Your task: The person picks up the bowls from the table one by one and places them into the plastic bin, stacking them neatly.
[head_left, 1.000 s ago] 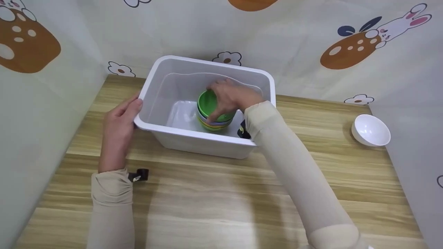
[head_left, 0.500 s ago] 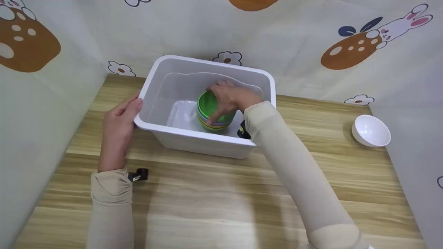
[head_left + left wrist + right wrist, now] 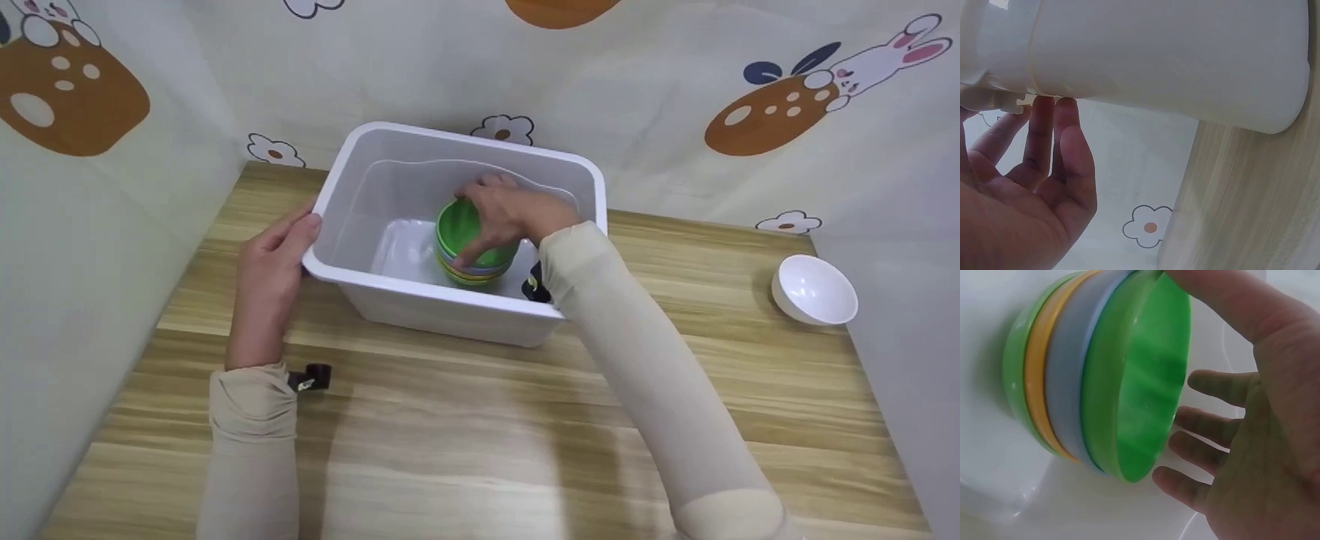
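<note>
In the head view, a stack of nested bowls stands inside a white plastic tub. The top one is a green bowl; the right wrist view shows a grey-blue bowl, an orange bowl and a lighter green bowl beneath it. My right hand spans the top bowl, thumb over the near rim and fingertips right at the opposite rim. At the tub's left corner, my left hand grips the rim, thumb on top, fingers against its underside.
A white bowl sits at the right side of the wooden table, near the side wall. A patterned back wall rises close behind the tub. Black wrist-camera mounts stick out from both wrists.
The head view has shifted slightly, so everything appears a little further right. Both hands keep their places on the green bowl and the tub's rim.
</note>
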Demonstrator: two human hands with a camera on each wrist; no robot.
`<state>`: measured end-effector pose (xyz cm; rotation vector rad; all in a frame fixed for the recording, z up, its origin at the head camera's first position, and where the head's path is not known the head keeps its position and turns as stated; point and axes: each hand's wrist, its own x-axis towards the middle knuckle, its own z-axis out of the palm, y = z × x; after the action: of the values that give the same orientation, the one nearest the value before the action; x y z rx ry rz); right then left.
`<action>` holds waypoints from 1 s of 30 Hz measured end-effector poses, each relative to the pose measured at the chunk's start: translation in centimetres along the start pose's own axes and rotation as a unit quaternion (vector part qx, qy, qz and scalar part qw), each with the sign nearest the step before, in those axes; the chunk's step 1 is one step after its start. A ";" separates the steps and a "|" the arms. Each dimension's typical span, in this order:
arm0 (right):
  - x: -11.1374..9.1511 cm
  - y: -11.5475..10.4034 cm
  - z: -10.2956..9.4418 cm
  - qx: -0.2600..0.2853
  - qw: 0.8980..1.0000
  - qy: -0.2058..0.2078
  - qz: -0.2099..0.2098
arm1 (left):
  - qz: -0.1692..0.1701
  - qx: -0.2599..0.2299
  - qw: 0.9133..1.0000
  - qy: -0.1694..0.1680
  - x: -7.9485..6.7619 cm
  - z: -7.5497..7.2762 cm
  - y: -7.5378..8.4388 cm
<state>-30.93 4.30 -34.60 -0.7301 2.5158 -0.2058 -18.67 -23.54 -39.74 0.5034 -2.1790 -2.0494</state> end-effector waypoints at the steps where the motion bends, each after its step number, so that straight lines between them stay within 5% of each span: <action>1: -0.1 0.0 0.0 0.001 1.000 0.002 0.002 | 0.000 0.002 1.000 -0.001 0.0 0.1 0.0; 10: -0.2 -0.9 -0.4 -0.024 0.999 0.021 -0.009 | -0.015 -0.004 1.000 0.003 0.1 -0.1 0.1; 16: -0.6 -1.5 -1.0 -0.046 0.999 0.008 -0.027 | -0.002 -0.043 0.999 0.010 0.2 0.3 -0.2; 30: -2.9 -2.2 -2.6 -0.052 0.997 -0.018 -0.058 | -0.007 -0.050 0.999 0.000 0.3 0.2 -0.2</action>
<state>-29.11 3.97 -30.50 -0.9151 2.4669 -0.1020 -19.00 -23.48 -39.95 0.5100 -2.0660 -2.1514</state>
